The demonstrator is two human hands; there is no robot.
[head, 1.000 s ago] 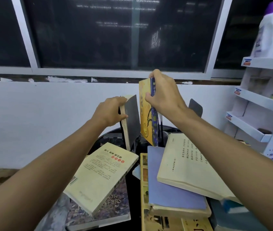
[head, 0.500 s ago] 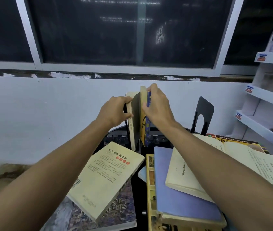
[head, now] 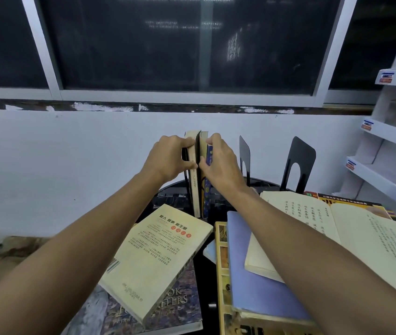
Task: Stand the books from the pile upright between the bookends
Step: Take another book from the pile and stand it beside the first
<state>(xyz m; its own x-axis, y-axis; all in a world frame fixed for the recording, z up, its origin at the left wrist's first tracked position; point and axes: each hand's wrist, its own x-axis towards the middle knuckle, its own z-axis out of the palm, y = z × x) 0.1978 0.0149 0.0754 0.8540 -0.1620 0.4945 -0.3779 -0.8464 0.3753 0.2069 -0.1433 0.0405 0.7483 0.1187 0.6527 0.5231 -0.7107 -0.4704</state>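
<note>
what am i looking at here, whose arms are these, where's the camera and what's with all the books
There is no machine here. These are a person's two bare arms, seen by a camera worn on the head that looks forward and down, so there is only one view.

The left hand grips a cream book. The right hand grips a yellow book. Both books stand upright, side by side, on a black table. To their right stand black bookends.

Nearer the camera lies the pile still to be sorted: a paperback lying tilted on another book, a blue book on a stack, and an open book partly over it. A white shelf is at the far right.
</note>
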